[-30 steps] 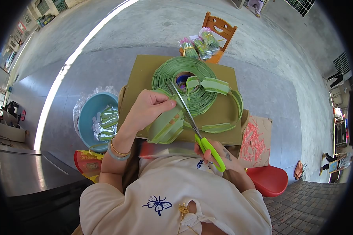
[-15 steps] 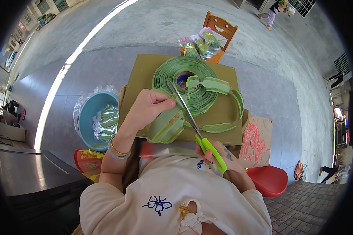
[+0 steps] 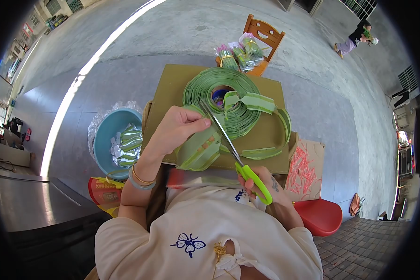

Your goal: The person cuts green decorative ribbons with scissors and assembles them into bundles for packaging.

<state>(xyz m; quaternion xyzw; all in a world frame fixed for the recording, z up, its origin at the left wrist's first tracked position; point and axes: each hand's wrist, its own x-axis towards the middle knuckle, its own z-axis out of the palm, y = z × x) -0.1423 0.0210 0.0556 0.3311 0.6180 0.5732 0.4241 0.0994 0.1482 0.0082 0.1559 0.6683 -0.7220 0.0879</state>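
Observation:
My left hand (image 3: pixel 185 125) pinches a strip of sheer green ribbon (image 3: pixel 198 156), which hangs in wide folds below the fingers. My right hand (image 3: pixel 265 176) grips scissors (image 3: pixel 257 184) with bright green handles. Their long metal blades point up and left, crossing the ribbon close beside my left fingertips. Whether the blades are parted is hard to see. Behind them a large roll of green ribbon (image 3: pixel 198 86) lies on the olive-coloured box top (image 3: pixel 170 79), with a loose length looping down its right side.
A blue basin (image 3: pixel 101 149) with green and silvery pieces stands left. Wrapped bundles with pink tips (image 3: pixel 251 46) rest on a wooden chair (image 3: pixel 271 39). Pink strips (image 3: pixel 303 170) lie on cardboard beside a red seat (image 3: pixel 319 217). Another person (image 3: pixel 358 39) walks at the far right.
The scissors and my right hand have shifted very slightly right; my left hand keeps its pinch on the ribbon. In the background, the other person has moved right and nearer.

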